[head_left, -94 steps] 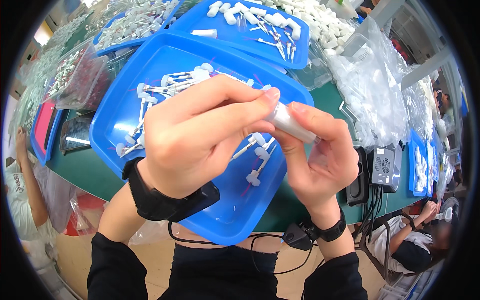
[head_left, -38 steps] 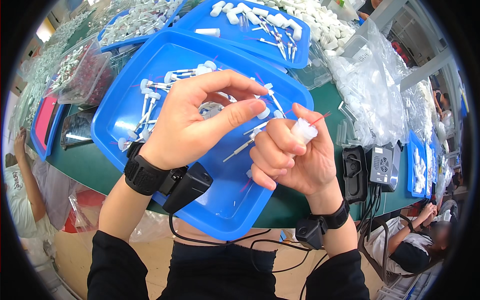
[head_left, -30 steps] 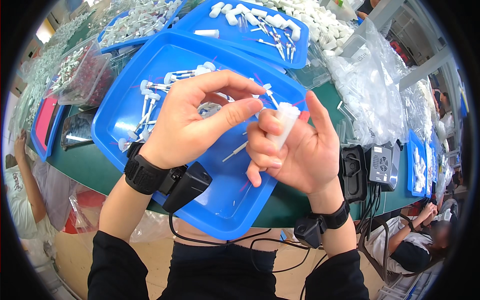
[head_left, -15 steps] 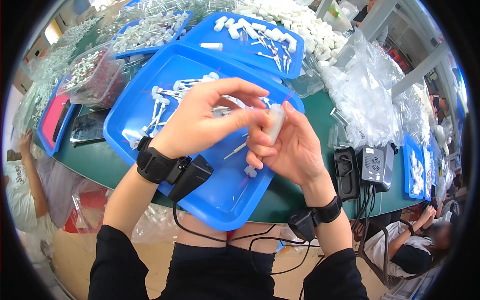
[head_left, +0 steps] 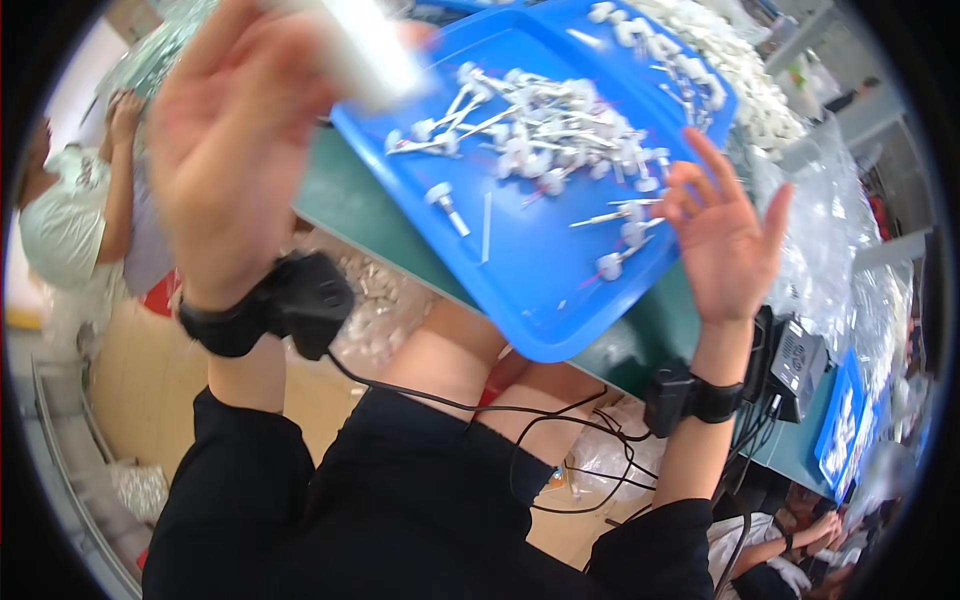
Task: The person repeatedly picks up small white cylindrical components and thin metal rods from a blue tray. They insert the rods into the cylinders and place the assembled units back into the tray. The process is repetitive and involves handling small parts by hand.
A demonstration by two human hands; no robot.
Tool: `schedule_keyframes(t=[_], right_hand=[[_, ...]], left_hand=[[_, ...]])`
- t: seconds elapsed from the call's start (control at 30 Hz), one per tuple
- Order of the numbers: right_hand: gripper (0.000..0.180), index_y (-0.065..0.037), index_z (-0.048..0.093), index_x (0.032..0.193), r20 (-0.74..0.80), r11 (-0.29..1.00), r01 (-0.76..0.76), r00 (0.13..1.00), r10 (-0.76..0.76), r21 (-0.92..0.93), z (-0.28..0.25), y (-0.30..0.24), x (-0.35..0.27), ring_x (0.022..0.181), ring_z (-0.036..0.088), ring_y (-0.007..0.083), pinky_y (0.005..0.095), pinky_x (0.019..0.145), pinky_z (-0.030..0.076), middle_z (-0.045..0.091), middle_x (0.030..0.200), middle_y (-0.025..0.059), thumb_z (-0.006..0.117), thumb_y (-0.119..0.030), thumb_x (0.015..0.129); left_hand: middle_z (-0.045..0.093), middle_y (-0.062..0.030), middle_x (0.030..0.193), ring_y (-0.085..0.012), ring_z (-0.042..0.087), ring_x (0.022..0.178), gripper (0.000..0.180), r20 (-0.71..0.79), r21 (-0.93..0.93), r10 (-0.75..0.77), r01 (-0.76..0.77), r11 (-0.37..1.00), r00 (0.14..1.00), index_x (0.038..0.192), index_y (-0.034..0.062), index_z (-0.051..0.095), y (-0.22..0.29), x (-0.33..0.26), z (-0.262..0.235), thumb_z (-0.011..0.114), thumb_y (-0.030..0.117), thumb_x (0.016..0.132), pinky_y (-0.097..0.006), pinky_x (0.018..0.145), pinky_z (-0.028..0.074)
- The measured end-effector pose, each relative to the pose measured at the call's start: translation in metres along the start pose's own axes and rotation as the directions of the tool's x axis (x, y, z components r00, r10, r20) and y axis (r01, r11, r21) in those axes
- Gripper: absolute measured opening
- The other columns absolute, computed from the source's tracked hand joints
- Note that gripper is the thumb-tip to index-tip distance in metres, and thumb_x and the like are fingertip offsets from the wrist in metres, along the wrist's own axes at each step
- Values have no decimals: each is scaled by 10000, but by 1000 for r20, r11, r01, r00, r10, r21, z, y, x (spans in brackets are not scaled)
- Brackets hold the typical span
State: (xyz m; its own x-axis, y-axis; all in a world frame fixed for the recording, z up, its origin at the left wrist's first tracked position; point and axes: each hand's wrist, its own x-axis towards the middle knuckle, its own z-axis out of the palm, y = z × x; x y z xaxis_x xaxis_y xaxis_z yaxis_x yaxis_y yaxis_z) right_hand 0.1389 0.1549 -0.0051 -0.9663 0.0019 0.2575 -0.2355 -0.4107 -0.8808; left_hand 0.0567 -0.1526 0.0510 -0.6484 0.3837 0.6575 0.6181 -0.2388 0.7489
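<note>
My left hand [head_left: 225,160] is raised at the upper left, smeared by motion. Its fingers are closed round a white cylindrical tube [head_left: 370,50], which looks large and blurred. My right hand [head_left: 722,240] is held palm up by the right rim of a blue tray [head_left: 545,325], fingers spread and nothing in them. Inside that tray lies a heap of small white stemmed parts [head_left: 560,130] with thin pinkish threads. One stemmed part [head_left: 446,205] lies apart at the left, beside a thin white rod [head_left: 487,228].
Behind stands a second blue tray [head_left: 725,115] with white tubes and thin parts. Clear plastic bags [head_left: 835,210] are piled at the right, above a grey device [head_left: 797,365]. Black cables [head_left: 450,405] hang across my lap. A person [head_left: 85,205] is at the far left.
My hands have parted. The white tube, earlier between both hands, has gone up and left with my left hand. My right hand has opened and shifted right. The view has turned.
</note>
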Motion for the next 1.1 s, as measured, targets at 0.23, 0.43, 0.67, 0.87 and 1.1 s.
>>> schedule_keyframes(t=[0.23,0.43,0.67,0.87,1.1], right_hand=[[655,79,459,1131,-124,991,65,989,-80,-119,2,4,-1,659,445,161,314,718,380,505,719,86,205,-490,929],[546,45,492,1050,-249,983,83,961,-123,-166,-13,4,3,624,436,149,304,674,386,482,665,74,273,-441,933],[497,33,503,995,-338,966,98,924,-178,-239,-18,4,1,589,436,137,291,640,400,486,640,69,315,-421,924],[408,1,548,965,-341,905,78,910,-236,-419,-13,4,3,593,454,95,219,580,369,516,653,33,360,-359,923],[124,-107,650,813,120,165,178,943,-311,-970,-7,9,3,681,481,170,289,621,371,544,700,21,664,-115,690]], left_hand=[[592,-119,1038,-202,598,903,298,-452,-17,-425,469,883,784,1140,-36,519,-46,-152,-83,549,33,852,-307,811,473],[643,-103,818,-126,620,720,245,-499,415,-540,734,538,678,988,5,614,-161,-238,-101,650,19,746,-238,656,477],[645,-141,739,-215,640,659,210,-444,621,-606,714,323,660,898,3,631,-215,-242,-79,683,72,707,-301,618,496],[645,-166,731,-291,639,716,251,-340,668,-813,730,143,472,807,18,649,-254,-295,-102,758,141,617,-360,673,500],[628,-216,954,-344,602,895,499,-120,823,-933,559,98,339,1024,-26,601,-202,-237,-105,681,363,722,-365,786,470]])
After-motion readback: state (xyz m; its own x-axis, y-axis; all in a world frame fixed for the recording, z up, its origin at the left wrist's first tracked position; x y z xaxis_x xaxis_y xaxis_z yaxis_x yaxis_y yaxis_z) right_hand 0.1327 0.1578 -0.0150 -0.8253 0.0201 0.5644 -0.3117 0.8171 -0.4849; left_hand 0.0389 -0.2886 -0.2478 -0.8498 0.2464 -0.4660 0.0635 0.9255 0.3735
